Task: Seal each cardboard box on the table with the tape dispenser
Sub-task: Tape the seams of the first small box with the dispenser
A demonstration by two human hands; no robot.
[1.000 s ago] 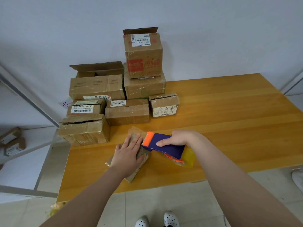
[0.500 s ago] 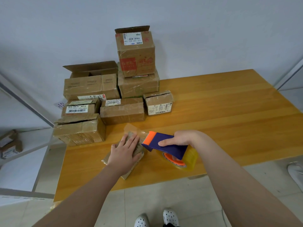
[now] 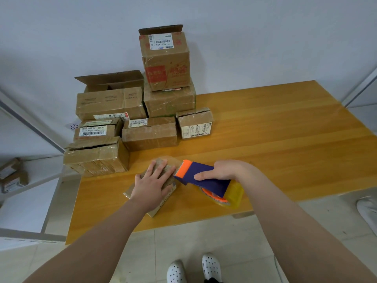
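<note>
Reading "J6 506": label (image 3: 92, 131) on box (image 3: 111, 131).

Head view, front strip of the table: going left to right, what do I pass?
Cardboard box at the left edge → left hand → orange front end of the tape dispenser → right hand gripping it.

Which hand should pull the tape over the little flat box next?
The right hand. It grips the tape dispenser, whose orange end sits at the edge of the small flat box. The left hand lies flat on that box, pressing it to the table, so it is probably best left there.
</note>
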